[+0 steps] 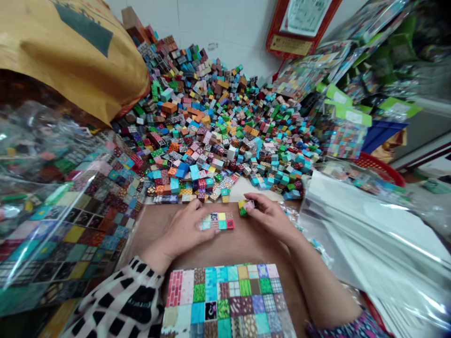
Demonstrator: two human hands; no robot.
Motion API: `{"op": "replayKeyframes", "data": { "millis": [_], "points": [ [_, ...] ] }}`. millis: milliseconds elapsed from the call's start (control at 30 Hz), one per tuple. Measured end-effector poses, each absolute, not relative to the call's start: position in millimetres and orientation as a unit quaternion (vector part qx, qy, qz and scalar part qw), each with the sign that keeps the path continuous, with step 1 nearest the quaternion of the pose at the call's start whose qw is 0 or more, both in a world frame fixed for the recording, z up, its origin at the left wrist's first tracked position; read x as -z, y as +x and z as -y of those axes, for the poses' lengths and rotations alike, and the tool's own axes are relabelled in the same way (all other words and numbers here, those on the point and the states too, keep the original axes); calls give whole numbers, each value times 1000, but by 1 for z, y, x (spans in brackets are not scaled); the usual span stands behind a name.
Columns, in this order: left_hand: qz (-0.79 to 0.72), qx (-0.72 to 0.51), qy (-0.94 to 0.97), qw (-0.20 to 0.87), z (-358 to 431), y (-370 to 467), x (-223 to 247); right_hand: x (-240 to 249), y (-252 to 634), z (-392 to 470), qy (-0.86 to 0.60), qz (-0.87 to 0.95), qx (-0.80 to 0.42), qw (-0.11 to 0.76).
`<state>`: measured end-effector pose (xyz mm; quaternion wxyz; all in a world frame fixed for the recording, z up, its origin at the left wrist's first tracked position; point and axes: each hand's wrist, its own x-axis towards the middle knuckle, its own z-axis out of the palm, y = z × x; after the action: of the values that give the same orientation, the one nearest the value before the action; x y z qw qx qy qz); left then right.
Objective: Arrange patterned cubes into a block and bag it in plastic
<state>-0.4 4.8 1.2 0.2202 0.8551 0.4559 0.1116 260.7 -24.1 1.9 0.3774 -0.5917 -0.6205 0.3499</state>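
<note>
On the brown work surface, my left hand (186, 226) curls its thumb and fingers round the left end of a small two-row group of patterned cubes (222, 221). To the right, a little apart from that group, my right hand (269, 213) pinches a few small cubes (244, 207), yellow, green and pink, between thumb and fingers. Nearer to me lies a flat block of many patterned cubes (229, 300), packed edge to edge in rows.
A large heap of loose cubes (218, 126) rises against the white wall. At left are a yellow sack (81, 51) and plastic-wrapped cube blocks (81, 220). Plastic sheets (373, 234), a red basket (382, 169) and green-topped packs (343, 131) stand at right.
</note>
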Motion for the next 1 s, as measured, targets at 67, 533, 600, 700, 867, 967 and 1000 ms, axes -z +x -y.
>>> {"op": "replayKeyframes", "data": {
  "millis": [67, 533, 600, 700, 867, 967, 1000],
  "points": [
    [-456, -107, 854, 226, -5, 0, -3, 3, 266, 33, -582, 671, -312, 338],
    [-461, -104, 851, 229, -5, 2, -6, -5, 270, 44, -602, 735, -200, 241],
    [-460, -106, 854, 219, -6, 1, -3, -6, 268, 43, -609, 732, -195, 234],
    [-458, -108, 856, 215, -6, -1, 0, -8, 264, 41, -600, 741, -201, 224],
    [-447, -108, 856, 235, -6, -1, -2, -15, 261, 46, -557, 768, -243, 201],
    [-445, -113, 856, 238, -5, 0, -2, -16, 258, 48, -541, 766, -283, 199],
    [-441, -117, 857, 239, -5, 0, -2, -16, 257, 48, -541, 765, -287, 200]
  ]
}}
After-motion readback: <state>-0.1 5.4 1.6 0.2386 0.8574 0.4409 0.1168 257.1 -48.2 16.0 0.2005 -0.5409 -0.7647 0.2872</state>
